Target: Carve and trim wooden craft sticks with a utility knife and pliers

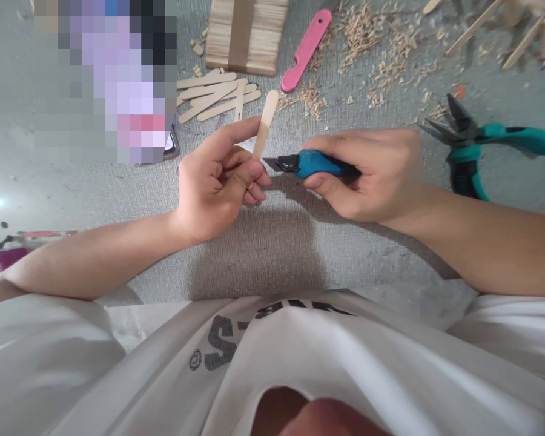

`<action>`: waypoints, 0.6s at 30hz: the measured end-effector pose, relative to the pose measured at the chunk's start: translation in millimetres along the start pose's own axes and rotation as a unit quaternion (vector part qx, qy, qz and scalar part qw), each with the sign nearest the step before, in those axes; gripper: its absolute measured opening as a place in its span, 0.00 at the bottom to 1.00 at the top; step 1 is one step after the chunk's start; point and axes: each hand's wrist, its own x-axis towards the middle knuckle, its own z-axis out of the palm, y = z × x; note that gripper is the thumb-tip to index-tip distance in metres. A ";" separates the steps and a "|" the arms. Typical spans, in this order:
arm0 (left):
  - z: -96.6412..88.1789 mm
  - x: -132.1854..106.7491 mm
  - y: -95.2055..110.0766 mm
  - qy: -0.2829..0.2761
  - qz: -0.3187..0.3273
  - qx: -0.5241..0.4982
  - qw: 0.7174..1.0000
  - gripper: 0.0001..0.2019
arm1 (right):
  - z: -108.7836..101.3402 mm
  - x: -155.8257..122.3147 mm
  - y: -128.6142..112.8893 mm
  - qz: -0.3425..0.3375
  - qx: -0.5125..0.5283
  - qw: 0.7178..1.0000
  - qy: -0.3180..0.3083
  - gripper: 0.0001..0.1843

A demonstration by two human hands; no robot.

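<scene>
My left hand (222,175) pinches a wooden popsicle stick (267,121) near its lower end, thumb against the fingers. The stick stands tilted, its rounded end pointing up and away from me. My right hand (367,169) is wrapped round a blue and black utility knife (318,165). Its dark blade points left, with the tip close to the stick beside my left thumb; whether they touch I cannot tell. Behind my left hand lie several loose popsicle sticks (220,94) in a small pile.
A banded bundle of popsicle sticks (263,36) lies at the back. Beside it rests a pink folding knife (306,51), near scattered wood shavings (367,30). Teal-handled pliers (465,136) lie open at right. More sticks (524,39) are at the upper right. The upper left is blurred out.
</scene>
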 end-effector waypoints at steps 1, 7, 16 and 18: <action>-0.6 0.2 -0.2 -0.004 0.007 -0.007 1.000 0.22 | -0.3 0.1 -0.2 0.001 0.005 1.000 -0.001 0.24; -2.5 -0.4 4.0 -0.026 0.027 -0.024 0.999 0.22 | -4.4 2.7 -3.8 0.018 0.016 0.999 -0.031 0.23; -3.2 2.1 9.5 -0.071 0.112 -0.095 0.987 0.18 | -8.2 6.0 -3.0 0.003 0.069 0.995 -0.073 0.28; -4.1 2.5 9.4 -0.086 0.107 -0.094 0.986 0.19 | -7.2 6.3 -0.9 -0.021 0.086 0.994 -0.069 0.27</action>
